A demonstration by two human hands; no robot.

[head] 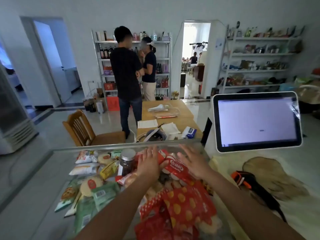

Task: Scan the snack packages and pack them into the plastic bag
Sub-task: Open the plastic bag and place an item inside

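Lower edge of crinkled red plastic wrap with yellow dots [183,205] cut off by frame, contents hidden. Glossy red-and-white oblong snack package [174,168] atop pile on glass counter [103,146], long axis running far left to near right. Left hand [149,161] flat, fingers together, just left of it; right hand [192,163] spread over it, contact unclear

Hands 2: left hand [149,163], right hand [192,164]; lidded jar [127,161] 1; round cracker pks [91,185] 2; other snack pks [85,170] approx dozen+, pile too jumbled for exact no; screen [257,121] 1; scanner [242,179] 1; wooden chair [81,129] 1; shelf units [256,58] 2; ppl standing [126,70] 2
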